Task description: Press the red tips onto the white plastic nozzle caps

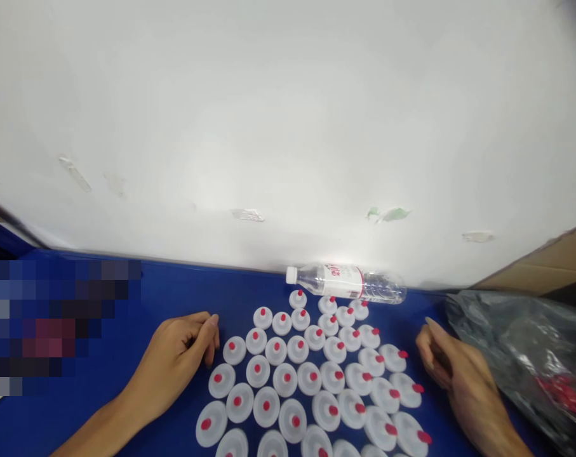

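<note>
My left hand [185, 346] rests on the blue table to the left of several translucent white round caps [284, 380] with red tips. Its fingers are curled in and the thumb lies along them, with nothing showing in the grasp. On the far side of the caps, my right hand [452, 365] is also loosely closed, thumb pointing forward, and no object shows in it. Both hands are apart from the caps, which stand in loose rows with their red tips up. The nearest caps are cut off by the bottom edge of the view.
A clear plastic bottle [345, 283] with a white cap lies on its side against the white wall [288, 127]. Right of my right hand is a grey plastic bag [507, 343] with red pieces [566, 393] in it, beside cardboard [545, 257]. The left side is pixelated.
</note>
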The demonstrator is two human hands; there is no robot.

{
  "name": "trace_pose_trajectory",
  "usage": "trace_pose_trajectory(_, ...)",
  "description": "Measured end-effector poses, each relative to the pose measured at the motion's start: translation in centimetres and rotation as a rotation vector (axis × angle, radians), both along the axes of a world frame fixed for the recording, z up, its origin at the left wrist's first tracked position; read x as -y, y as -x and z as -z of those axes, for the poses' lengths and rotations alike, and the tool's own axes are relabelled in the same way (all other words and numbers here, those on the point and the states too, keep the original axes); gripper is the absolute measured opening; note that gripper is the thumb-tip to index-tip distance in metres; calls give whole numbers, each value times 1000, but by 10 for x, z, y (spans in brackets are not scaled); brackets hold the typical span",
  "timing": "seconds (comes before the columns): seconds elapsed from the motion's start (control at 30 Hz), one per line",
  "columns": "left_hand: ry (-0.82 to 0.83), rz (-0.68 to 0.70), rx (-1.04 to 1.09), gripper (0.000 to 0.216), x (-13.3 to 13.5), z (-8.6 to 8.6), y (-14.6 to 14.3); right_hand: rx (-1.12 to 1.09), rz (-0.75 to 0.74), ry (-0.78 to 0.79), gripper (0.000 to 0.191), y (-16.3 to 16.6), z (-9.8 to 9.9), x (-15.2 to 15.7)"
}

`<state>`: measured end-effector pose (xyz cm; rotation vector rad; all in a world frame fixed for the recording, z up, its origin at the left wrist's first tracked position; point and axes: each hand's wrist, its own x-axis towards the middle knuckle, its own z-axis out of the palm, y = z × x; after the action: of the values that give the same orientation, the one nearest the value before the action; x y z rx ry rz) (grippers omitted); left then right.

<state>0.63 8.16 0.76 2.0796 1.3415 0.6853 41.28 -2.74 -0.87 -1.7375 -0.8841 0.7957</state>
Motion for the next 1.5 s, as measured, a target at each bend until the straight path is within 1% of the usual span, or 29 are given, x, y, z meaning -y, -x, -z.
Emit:
trace_pose_trajectory(0.33, 10, 2, 0, 69, 1, 2, 1, 6, -16, 0, 67, -3, 3, -1)
trace_pose_trajectory(1.13, 18, 1, -15, 70, 0, 0, 0, 59, -11, 9, 68, 3, -4, 0)
trace_pose_trajectory(1.5, 13, 3, -12, 70, 0, 2, 1, 19, 5, 16, 69, 3, -1, -1)
